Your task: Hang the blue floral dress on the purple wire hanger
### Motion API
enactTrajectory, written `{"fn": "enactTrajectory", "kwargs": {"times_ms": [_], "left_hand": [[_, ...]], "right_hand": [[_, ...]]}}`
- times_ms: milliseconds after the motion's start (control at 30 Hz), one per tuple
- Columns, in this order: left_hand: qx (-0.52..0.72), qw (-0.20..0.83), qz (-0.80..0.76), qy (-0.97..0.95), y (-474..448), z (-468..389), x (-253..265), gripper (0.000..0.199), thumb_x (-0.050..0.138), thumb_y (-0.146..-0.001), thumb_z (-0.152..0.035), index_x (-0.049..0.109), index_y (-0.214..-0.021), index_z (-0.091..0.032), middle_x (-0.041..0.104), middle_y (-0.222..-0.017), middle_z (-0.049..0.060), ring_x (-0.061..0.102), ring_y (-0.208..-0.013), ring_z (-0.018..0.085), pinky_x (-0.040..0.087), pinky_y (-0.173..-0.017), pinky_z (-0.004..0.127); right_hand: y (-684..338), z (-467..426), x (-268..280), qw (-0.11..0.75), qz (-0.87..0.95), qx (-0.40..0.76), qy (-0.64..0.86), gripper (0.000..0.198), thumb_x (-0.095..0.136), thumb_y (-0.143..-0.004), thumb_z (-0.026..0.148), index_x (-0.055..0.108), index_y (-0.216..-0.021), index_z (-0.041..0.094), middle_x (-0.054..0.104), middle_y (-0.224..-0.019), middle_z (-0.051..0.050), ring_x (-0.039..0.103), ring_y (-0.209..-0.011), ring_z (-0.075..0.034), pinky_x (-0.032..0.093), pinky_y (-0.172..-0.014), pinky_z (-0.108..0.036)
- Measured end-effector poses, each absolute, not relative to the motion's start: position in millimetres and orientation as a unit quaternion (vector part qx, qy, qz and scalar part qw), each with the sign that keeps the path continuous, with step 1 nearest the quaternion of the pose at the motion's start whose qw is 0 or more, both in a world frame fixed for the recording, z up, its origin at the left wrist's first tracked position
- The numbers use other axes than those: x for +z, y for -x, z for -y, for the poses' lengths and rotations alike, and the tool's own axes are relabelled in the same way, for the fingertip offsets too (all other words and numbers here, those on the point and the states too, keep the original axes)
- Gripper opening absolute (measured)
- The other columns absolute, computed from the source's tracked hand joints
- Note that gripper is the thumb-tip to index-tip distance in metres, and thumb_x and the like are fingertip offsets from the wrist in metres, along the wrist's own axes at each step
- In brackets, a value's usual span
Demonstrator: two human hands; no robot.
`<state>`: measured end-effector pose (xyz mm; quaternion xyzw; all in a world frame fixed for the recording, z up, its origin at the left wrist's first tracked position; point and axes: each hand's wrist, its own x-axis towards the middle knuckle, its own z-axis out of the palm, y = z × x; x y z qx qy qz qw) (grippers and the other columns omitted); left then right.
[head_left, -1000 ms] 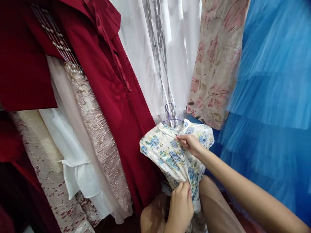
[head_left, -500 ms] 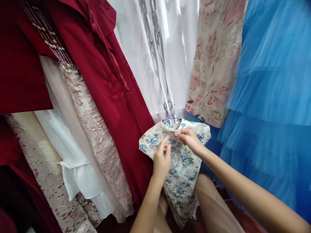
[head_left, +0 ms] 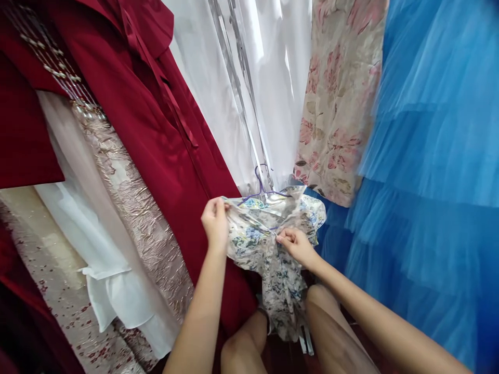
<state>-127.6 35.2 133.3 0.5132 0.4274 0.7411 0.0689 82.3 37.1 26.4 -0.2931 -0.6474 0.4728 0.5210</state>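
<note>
A small white garment with a blue floral print (head_left: 284,270) hangs in front of me on a thin purple hanger (head_left: 260,179). Its neckline is pulled down and wide, so the hanger's bar and part of the inside show. My left hand (head_left: 216,221) pinches the garment's edge at its left shoulder, fingers closed on the cloth. Lower down, near the middle of the chest, my right hand (head_left: 295,244) is closed on the front edge of the opening. The cloth below bunches into folds between my knees.
Long dark red garments (head_left: 156,130) hang on the left, beside a pink brocade one (head_left: 136,192) and a white ruffled one (head_left: 113,280). Behind are white fabric (head_left: 268,83) and silvery ribbons (head_left: 234,78). A pink-flowered dress (head_left: 335,114) and blue tulle tiers (head_left: 424,171) hang right.
My left hand has moved left and taken hold of the garment's shoulder edge. My right hand has drawn the neckline downward, opening it and exposing the hanger.
</note>
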Motion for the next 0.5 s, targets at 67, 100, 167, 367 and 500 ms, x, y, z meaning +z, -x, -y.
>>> {"fn": "enactTrajectory", "kwargs": {"times_ms": [67, 100, 167, 367, 500], "left_hand": [[0.773, 0.158, -0.461, -0.406, 161, -51, 123, 0.014, 0.059, -0.089, -0.029, 0.063, -0.089, -0.015, 0.061, -0.077, 0.000, 0.059, -0.074, 0.012, 0.047, -0.073, 0.021], [0.783, 0.211, -0.478, -0.338, 175, -57, 113, 0.011, 0.058, -0.089, -0.026, 0.061, -0.086, -0.016, 0.059, -0.076, -0.001, 0.058, -0.072, 0.010, 0.047, -0.073, 0.021], [0.769, 0.272, -0.512, -0.269, 191, -65, 87, 0.011, 0.055, -0.090, -0.023, 0.056, -0.082, -0.016, 0.056, -0.071, -0.002, 0.057, -0.068, 0.010, 0.048, -0.072, 0.023], [0.668, 0.392, -0.578, -0.257, 172, -54, 0, 0.008, 0.056, -0.087, -0.025, 0.055, -0.084, -0.017, 0.062, -0.074, 0.003, 0.062, -0.069, 0.016, 0.050, -0.070, 0.035], [0.604, 0.432, -0.570, -0.351, 149, -40, -25, 0.021, 0.068, -0.079, -0.035, 0.065, -0.086, -0.015, 0.068, -0.084, 0.008, 0.065, -0.082, 0.021, 0.049, -0.079, 0.037]], "right_hand": [[-91, -30, 18, 0.501, 0.648, 0.496, 0.289, 0.030, 0.060, -0.083, 0.043, 0.051, -0.065, 0.020, 0.035, -0.044, 0.009, 0.026, -0.040, -0.008, 0.018, -0.044, -0.024], [-94, -27, 15, 0.489, 0.650, 0.506, 0.287, 0.029, 0.060, -0.083, 0.042, 0.051, -0.066, 0.020, 0.036, -0.043, 0.009, 0.027, -0.040, -0.008, 0.018, -0.044, -0.024], [-99, -21, 12, 0.468, 0.655, 0.520, 0.284, 0.026, 0.059, -0.084, 0.038, 0.053, -0.067, 0.020, 0.040, -0.042, 0.008, 0.029, -0.039, -0.008, 0.019, -0.044, -0.024], [-121, -23, -16, 0.448, 0.617, 0.549, 0.343, 0.022, 0.058, -0.081, 0.034, 0.060, -0.066, 0.018, 0.048, -0.042, 0.005, 0.037, -0.041, -0.010, 0.026, -0.048, -0.025], [-152, -30, -58, 0.448, 0.571, 0.536, 0.431, 0.027, 0.051, -0.080, 0.038, 0.058, -0.063, 0.019, 0.039, -0.038, 0.007, 0.027, -0.038, -0.010, 0.020, -0.046, -0.026]]}}
